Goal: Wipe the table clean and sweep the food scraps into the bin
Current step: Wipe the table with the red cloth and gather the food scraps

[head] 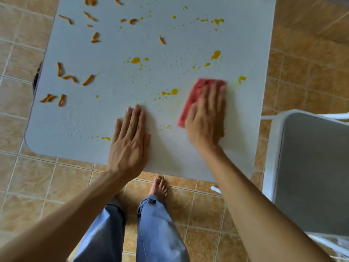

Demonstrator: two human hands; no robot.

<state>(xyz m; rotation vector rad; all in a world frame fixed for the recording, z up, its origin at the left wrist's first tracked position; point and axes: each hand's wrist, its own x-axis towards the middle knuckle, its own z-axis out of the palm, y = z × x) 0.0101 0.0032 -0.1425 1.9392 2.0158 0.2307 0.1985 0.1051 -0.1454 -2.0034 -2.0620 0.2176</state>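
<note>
A white square table (245, 44) carries several orange peel scraps (70, 78) on its left half and yellow-orange sauce splashes (171, 92) across the middle and right. My right hand (206, 118) lies flat on a red cloth (196, 93) pressed to the table's near right part; both are motion-blurred. A pale yellow smear runs to the left of the cloth. My left hand (130, 137) rests flat on the table near the front edge, fingers together, holding nothing. No bin is in view.
A grey chair (311, 167) with a white frame stands close to the table's right side. Orange-brown floor tiles (28, 176) surround the table. My bare feet and jeans (156, 224) are below the table's front edge.
</note>
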